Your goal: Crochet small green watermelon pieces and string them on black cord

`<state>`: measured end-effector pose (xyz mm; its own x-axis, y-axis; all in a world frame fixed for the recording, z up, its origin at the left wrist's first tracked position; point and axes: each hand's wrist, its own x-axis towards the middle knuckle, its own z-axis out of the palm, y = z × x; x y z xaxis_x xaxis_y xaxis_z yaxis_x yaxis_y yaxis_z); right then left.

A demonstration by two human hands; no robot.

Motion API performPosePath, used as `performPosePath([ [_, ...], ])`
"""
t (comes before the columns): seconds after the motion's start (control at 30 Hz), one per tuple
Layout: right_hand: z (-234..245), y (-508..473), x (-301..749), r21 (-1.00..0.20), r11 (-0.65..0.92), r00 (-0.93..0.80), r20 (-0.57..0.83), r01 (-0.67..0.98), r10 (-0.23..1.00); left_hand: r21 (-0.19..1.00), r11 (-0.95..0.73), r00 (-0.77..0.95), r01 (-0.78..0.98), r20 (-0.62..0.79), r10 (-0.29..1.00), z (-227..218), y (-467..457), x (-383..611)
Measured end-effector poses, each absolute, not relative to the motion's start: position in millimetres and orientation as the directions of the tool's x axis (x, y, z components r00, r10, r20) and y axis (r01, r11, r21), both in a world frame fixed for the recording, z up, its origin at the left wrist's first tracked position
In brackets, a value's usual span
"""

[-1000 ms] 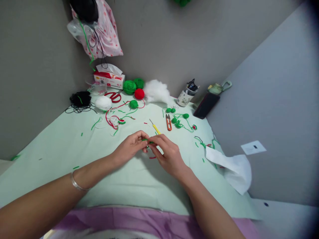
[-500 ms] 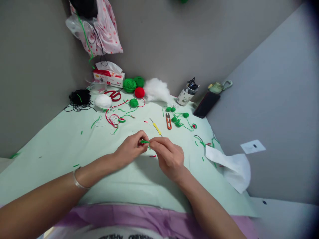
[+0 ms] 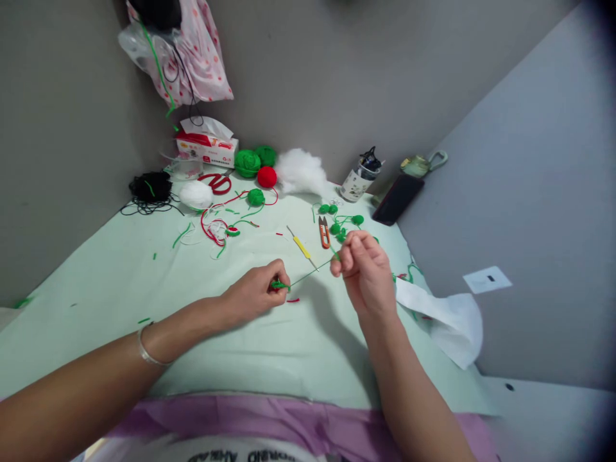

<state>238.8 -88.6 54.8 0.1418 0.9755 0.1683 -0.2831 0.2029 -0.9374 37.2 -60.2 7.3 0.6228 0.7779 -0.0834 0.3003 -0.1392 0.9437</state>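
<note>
My left hand rests on the pale green table cover, fingers pinched shut on a small green and red crochet piece. A taut green yarn strand runs from it up and right to my right hand, which is closed on the strand's end a little above the table. A yellow-handled crochet hook and orange thread snips lie just beyond the strand. A silver bangle circles my left wrist.
Green yarn balls, a red ball, white stuffing, a tissue box, red scissors, black yarn line the back. Small green crochet pieces, a jar, a dark phone, white paper sit right.
My right hand has pulled away from the left, up and to the right, drawing the green strand out taut. The left hand stayed put, still pinching the small piece.
</note>
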Motion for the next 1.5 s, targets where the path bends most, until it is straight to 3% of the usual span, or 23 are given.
performPosePath([
  [0.1,57.0,-84.3,250.8,-0.936,0.226,0.22,0.168,-0.269,0.961,0.978,-0.057,0.644,0.202,-0.089,0.76,11.4,-59.8,36.3],
  [0.3,56.3,-79.4,265.3,-0.972,0.172,0.214,0.135,-0.163,0.967,0.99,0.139,0.664,-0.019,-0.091,0.743,11.1,-56.2,34.0],
  [0.47,54.6,-84.2,260.7,-0.971,0.211,0.087,0.221,0.115,0.971,0.989,0.14,0.7,-0.047,-0.068,0.711,11.9,-55.0,32.8],
  [0.6,53.7,-90.0,252.5,-0.799,0.388,-0.118,0.378,0.459,0.918,0.99,0.117,0.685,-0.073,-0.036,0.728,15.0,-55.9,32.6],
  [0.7,52.8,-91.7,250.4,-0.683,0.459,-0.203,0.424,0.568,0.882,0.991,0.098,0.656,-0.095,-0.012,0.755,17.2,-56.0,33.0],
  [0.93,53.6,-93.5,251.1,-0.59,0.496,-0.284,0.418,0.638,0.863,0.993,0.086,0.64,-0.08,-0.015,0.768,21.3,-56.4,33.7],
  [1.5,55.2,-95.5,250.8,-0.524,0.512,-0.34,0.394,0.681,0.854,0.994,0.059,0.662,-0.09,0.015,0.749,20.9,-56.2,32.5],
])
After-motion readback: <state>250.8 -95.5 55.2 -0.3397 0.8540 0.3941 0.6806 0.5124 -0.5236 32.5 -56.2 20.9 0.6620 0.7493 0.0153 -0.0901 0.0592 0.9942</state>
